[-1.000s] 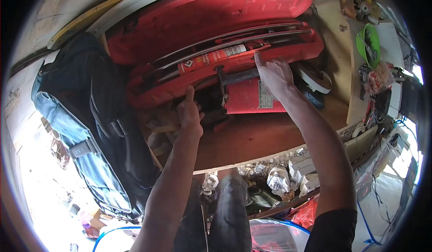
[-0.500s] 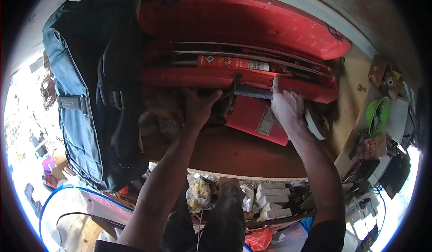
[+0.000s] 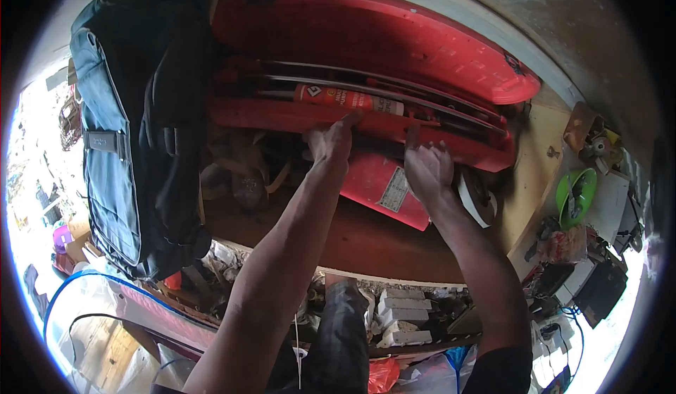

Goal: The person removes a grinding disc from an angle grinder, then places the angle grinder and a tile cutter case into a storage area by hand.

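A long red case (image 3: pixel 274 114) lies across the shelf with its red lid (image 3: pixel 394 35) raised behind it. Inside are metal rods and a red tube with a printed label (image 3: pixel 348 99). My left hand (image 3: pixel 331 140) is at the case's front edge, its index finger extended onto the rim and the other fingers curled. To its right, my right hand (image 3: pixel 429 165) touches the front wall with one finger raised and the rest bent. Whether either hand grips the edge is hard to make out. A red box with a pale label (image 3: pixel 394 189) sits below the case.
A dark blue bag (image 3: pixel 113 140) stands at the left. On the right are a green bowl (image 3: pixel 576 197) and a white round item (image 3: pixel 477 197). White blocks (image 3: pixel 405 316) and plastic bags lie below the brown shelf (image 3: pixel 373 249).
My left hand has moved right and up to the case's front rim, nearer my right hand. The dark handle on the front no longer shows between them. The view has shifted slightly.
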### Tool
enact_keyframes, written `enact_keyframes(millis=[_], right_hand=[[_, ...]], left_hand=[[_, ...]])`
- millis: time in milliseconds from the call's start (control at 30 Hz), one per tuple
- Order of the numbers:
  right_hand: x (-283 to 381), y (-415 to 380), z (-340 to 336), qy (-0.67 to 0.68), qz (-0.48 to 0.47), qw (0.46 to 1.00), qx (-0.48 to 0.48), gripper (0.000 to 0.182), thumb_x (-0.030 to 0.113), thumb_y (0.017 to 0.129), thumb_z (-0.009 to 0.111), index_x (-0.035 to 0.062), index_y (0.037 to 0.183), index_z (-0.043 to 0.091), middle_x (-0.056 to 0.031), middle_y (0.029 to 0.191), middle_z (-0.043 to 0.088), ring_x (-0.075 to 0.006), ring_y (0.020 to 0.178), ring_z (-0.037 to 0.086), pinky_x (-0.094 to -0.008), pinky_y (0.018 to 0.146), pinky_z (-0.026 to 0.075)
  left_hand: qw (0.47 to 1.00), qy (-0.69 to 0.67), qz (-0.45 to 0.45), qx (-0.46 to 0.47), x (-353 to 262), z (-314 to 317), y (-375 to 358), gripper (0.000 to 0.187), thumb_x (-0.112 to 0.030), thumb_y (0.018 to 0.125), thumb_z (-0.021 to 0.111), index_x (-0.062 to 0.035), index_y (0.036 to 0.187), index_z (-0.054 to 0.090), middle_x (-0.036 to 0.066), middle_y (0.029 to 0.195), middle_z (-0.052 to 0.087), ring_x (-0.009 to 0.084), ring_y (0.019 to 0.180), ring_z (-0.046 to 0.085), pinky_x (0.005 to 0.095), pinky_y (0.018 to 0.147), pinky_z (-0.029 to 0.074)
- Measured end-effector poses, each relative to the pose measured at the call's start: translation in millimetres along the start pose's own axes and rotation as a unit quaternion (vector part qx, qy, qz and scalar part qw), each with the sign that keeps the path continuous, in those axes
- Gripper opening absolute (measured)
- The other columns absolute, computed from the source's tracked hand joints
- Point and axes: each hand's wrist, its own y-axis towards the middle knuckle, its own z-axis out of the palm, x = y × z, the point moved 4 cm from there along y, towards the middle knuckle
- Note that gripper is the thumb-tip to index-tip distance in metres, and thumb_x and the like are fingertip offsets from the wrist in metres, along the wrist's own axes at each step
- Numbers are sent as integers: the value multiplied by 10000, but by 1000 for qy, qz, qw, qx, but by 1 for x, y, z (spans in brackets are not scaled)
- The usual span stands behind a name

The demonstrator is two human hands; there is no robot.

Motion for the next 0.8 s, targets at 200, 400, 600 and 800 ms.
enact_keyframes(millis=[200,400,600,800], right_hand=[[6,42,87,42,-58,949,-308,602,127,883,510,-100,1411,331,-156,871,707,-293,812,686,-391,823,485],[-2,-8,0,109,-70,969,-210,656,191,878,596,-93,1415,347,-147,855,707,-293,797,692,-389,805,489],[-26,-30,-19,235,-71,964,-105,698,343,881,661,-8,1427,402,-151,823,702,-302,788,694,-400,734,518],[-4,-52,17,431,-61,856,-280,594,409,922,597,99,1411,465,-169,774,676,-329,749,676,-433,728,514]], left_hand=[[998,-15,60,-14,-15,-5,-14,635,-213,671,864,8,1204,598,135,1129,650,229,998,638,350,882,516],[1000,15,1,8,-10,-11,4,622,-205,645,883,4,1166,618,127,1085,657,238,945,655,373,833,548],[996,-35,-1,81,-5,-9,5,635,-248,646,895,-1,1162,621,116,1078,660,218,963,650,381,843,545],[998,-39,33,27,6,-10,8,687,-251,642,898,-2,1210,603,107,1084,656,223,973,638,381,820,540]])
